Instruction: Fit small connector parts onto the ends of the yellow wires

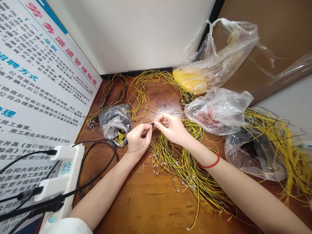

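My left hand (pixel 138 140) and my right hand (pixel 173 129) meet over the middle of the table, fingertips pinched together. Between them shows a small black connector (pixel 152 123), partly covered by the fingers. A thin dark wire (pixel 136 150) loops down under my left hand. Beneath my right hand and forearm spreads a big bundle of yellow and black wires (pixel 195 169), many with small clear-white ends. Left of my left hand, an open plastic bag (pixel 114 123) holds small black and yellow pieces.
More yellow wire bundles (pixel 143 94) lie along the wall. Clear bags with yellow parts (pixel 190 79) and reddish parts (pixel 209 117) stand right. A dark-filled bag (pixel 255 156) and wire heap (pixel 292 156) lie far right. A power strip (pixel 70 175) with black cables borders the left.
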Motion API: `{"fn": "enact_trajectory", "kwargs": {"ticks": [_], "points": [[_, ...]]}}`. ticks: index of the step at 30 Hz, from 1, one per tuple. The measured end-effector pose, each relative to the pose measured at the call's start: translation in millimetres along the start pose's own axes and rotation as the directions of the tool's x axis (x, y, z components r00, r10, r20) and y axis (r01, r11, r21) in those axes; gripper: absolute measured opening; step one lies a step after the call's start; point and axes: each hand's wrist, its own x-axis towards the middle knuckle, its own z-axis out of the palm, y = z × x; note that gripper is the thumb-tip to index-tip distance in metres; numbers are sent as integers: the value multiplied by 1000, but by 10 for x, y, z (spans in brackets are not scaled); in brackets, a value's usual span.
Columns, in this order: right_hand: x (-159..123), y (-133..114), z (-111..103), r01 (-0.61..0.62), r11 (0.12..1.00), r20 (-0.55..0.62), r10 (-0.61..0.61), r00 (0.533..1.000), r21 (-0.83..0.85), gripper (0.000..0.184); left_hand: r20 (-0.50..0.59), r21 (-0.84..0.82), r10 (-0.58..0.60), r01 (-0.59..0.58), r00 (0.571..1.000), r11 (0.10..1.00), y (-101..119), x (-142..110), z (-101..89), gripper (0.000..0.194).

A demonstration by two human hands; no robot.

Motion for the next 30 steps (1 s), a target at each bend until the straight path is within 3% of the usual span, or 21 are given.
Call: {"fn": "enact_trajectory", "kwargs": {"ticks": [15, 22, 26, 30], "points": [[22, 10, -15, -57, 995, 29, 55, 998, 77, 12, -12, -46, -27, 26, 1000, 999, 4, -4, 5, 8], [14, 10, 19, -52, 997, -29, 54, 998, 48, 12, -19, -44, -30, 29, 999, 999, 6, 0, 7, 8], [-19, -7, 49, 6, 999, -78, -8, 997, -32, 11, -22, -28, -22, 21, 1000, 999, 18, 10, 2, 10], [-53, -31, 53, 142, 960, -87, -167, 982, -240, 9, -15, -18, -27, 27, 1000, 999, 28, 12, -6, 11]]}}
